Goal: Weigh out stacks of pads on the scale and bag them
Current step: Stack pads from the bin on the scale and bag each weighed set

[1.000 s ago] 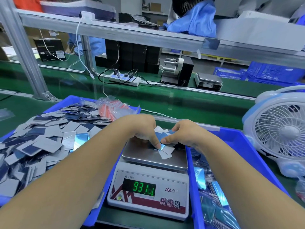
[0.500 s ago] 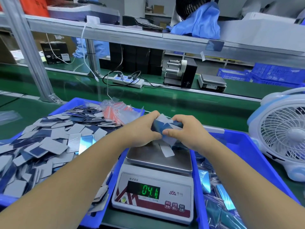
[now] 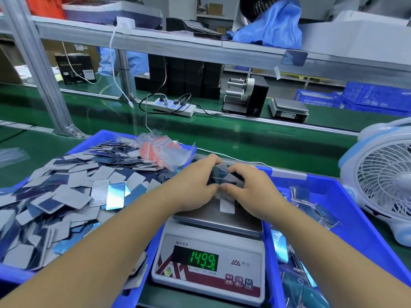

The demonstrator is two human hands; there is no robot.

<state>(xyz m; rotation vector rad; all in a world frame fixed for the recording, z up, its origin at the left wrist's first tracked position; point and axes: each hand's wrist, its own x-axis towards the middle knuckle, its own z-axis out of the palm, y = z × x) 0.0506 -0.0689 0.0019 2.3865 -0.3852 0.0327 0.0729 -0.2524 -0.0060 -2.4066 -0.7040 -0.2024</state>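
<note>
A white digital scale [image 3: 209, 265] stands between two blue trays, its green display reading 149.9. Over the steel pan [image 3: 213, 221], my left hand [image 3: 195, 185] and my right hand [image 3: 251, 187] together grip a messy stack of grey and blue pads [image 3: 222, 174], fingers curled round it from both sides. One grey pad [image 3: 227, 205] lies on the pan under the hands. The left blue tray [image 3: 131, 292] holds a heap of several loose pads [image 3: 66, 196]. A bundle of clear zip bags with red strips [image 3: 160, 150] lies at that tray's far corner.
The right blue tray [image 3: 347, 221] holds bagged pads [image 3: 311, 210]. A white and blue desk fan [image 3: 382, 181] stands at the right edge. Beyond the green conveyor belt [image 3: 244, 141] sit a power strip [image 3: 173, 106], a label dispenser [image 3: 244, 94] and a second scale [image 3: 289, 110].
Both hands lifted the pad stack off the pan, then brought it low over the pan again. The display went from 93.1 to 04.1 to 149.9. The view shifted slightly.
</note>
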